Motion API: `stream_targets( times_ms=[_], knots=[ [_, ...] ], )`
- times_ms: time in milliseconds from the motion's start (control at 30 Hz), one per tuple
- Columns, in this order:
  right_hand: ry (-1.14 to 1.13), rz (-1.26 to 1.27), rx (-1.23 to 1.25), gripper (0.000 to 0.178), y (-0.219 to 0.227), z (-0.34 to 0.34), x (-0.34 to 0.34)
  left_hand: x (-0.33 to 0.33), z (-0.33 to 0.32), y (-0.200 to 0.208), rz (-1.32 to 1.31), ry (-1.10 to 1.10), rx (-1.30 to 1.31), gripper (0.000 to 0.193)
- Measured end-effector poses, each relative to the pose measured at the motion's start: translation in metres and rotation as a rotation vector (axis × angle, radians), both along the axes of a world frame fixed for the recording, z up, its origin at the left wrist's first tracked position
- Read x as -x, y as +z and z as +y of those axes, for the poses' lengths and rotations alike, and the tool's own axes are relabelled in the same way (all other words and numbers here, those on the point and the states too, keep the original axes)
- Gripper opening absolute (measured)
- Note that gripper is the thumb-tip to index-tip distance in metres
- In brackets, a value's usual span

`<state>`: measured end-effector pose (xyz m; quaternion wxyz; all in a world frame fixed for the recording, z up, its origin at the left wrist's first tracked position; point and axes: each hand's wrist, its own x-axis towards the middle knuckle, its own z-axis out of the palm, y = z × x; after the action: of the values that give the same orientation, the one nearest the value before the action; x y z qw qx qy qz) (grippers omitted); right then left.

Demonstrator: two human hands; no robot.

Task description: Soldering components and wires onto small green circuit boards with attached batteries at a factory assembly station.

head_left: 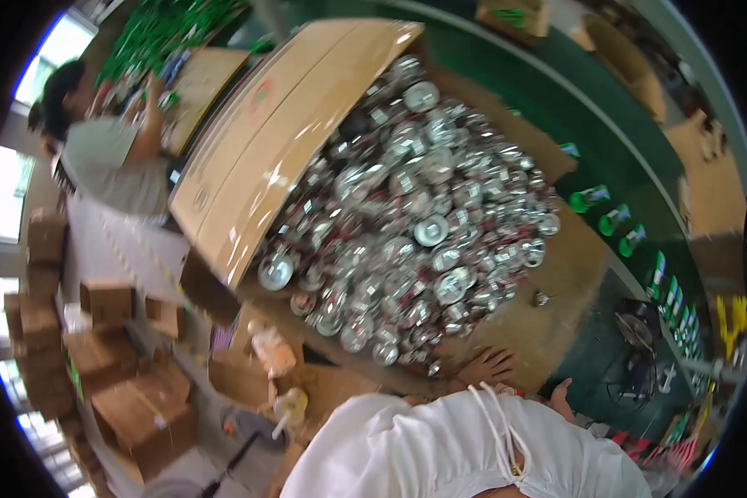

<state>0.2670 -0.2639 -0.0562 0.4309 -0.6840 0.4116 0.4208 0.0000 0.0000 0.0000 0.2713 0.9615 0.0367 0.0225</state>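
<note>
Beside the big carton [286, 108], the pile of shiny pieces [432, 199] lies loose on cardboard [577, 257], so much seems left; what is done, I cannot tell. Near its lower edge, the left hand [487, 365] is spread, holding nothing; farther right, the right hand [561, 400] is partly hidden, its grip unclear.

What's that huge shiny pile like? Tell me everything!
The heap of shiny pieces is a loose, jumbled mound. Many look round, clear or silvery, like plastic or glass, with red showing between. It lies on brown cardboard, beside a tan cardboard panel. The spread left hand is near its lower edge. I can't tell what the pieces are.
</note>
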Motion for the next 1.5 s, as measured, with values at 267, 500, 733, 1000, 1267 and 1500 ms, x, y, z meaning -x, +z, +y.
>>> stream_targets(
  times_ms=[267, 500, 733, 1000, 1267, 1500],
  knots=[
    [-0.040, -0.120, 0.767, 0.084, 0.004, 0.046, 0.011, -0.039, 0.018, -0.022, -0.343, 0.048, -0.123, 0.053],
    [0.585, 0.029, 0.215, 0.094, 0.041, 0.026, 0.029, -0.050, 0.038, 0.000, -0.371, 0.010, -0.413, 0.043],
    [1.216, -0.394, -0.078, 0.051, 0.035, -0.043, -0.017, -0.127, 0.028, 0.008, -0.253, 0.230, -0.354, 0.049],
    [1.395, -1.369, 0.048, 0.023, 0.039, -0.032, -0.002, -0.178, 0.027, -0.025, -0.004, 0.357, -0.223, 0.057],
    [0.983, -1.948, 0.064, 0.020, 0.059, -0.022, -0.002, -0.148, 0.002, 0.016, -0.244, 0.403, -0.242, 0.022],
    [0.915, -2.121, 0.062, 0.020, 0.049, -0.019, -0.002, -0.151, 0.007, 0.016, -0.303, 0.408, -0.254, 0.017]
  ],
)
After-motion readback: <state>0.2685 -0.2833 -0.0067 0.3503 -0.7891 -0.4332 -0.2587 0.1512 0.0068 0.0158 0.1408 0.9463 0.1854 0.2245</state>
